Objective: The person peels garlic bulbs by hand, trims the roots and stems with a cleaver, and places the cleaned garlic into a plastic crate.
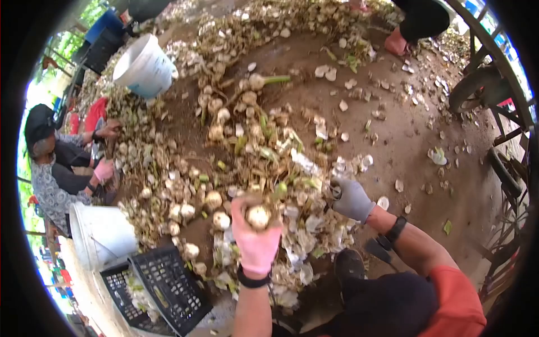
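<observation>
My left hand (255, 236), in a pink glove, is closed around a garlic bulb (259, 217) whose pale round face points up at the camera. To the right, my right hand (351, 200) wears a grey glove. Its fingers are curled around something small and dark, too hidden to name. Beneath and between both hands lies a heap of dry stalks and papery skins (306, 224). Several loose bulbs (221, 220) rest on the ground just left of my left hand.
A black crate (171, 289) stands at the lower left beside a white bucket (104, 236). Another white bucket (145, 66) is at the upper left. A co-worker (50, 163) sits at the left. A wheeled metal frame (508, 129) stands at the right.
</observation>
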Demonstrator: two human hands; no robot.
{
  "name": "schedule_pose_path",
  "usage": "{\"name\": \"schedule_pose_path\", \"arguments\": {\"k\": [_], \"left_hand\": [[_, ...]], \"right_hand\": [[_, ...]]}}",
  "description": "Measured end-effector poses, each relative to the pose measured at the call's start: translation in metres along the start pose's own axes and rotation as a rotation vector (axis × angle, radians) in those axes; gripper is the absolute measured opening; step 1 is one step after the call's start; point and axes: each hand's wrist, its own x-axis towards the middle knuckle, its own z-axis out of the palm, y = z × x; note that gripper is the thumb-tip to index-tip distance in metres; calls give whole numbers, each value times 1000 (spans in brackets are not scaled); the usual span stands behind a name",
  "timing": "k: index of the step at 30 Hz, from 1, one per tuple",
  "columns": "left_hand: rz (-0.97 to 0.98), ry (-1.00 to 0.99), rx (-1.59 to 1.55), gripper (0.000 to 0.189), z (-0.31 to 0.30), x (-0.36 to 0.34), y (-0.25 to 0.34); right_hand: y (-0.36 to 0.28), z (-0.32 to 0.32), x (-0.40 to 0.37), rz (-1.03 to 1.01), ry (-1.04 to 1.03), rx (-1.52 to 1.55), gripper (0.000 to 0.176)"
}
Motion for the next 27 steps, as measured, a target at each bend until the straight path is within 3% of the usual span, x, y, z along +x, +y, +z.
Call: {"name": "schedule_pose_path", "arguments": {"k": [1,3,5,7,8,11,12,13,15,19,21,23,25,26,27], "left_hand": [[-100,-65,10,50,-7,-8,-2],[-53,-101,69,53,-9,-7,-8],[-126,-92,-1,59,-10,-3,-4],[-45,-71,45,62,-15,1,-16],[-97,-38,-79,61,-13,3,-13],[-189,-6,-263,57,-12,5,0],[-225,-23,-353,56,-13,5,2],[-262,-42,-443,54,-15,4,2],[-253,-54,-328,54,-18,1,-5],[-74,-177,-119,61,-14,-1,-12],[-347,-314,-415,67,-15,-5,-11],[-350,-343,-547,69,-10,-6,0],[-243,-332,-535,62,-6,-9,5],[-242,-337,-379,46,-6,-9,7],[-247,-337,-381,46,-7,-10,1]], "right_hand": [[-14,5,-16,27,-23,17,23],[-56,-12,-9,52,-34,174,27],[-63,-14,-8,69,-131,161,29],[-55,-2,-8,47,-273,0,29],[-55,-2,-8,80,-434,-86,32],[-57,7,-23,51,-452,-61,31],[-57,3,-21,182,-522,-20,28],[-53,3,-18,157,-417,-22,27],[-51,-4,-16,117,-211,9,28],[-104,-40,-4,-30,-219,1,33],[-118,-44,-2,-294,-165,-120,37],[-124,-44,0,-277,-229,-170,39],[-124,-40,-1,-335,-247,-215,35],[-124,-38,-1,-333,-251,-214,35],[-123,-35,-2,-310,-266,-215,32]]}}
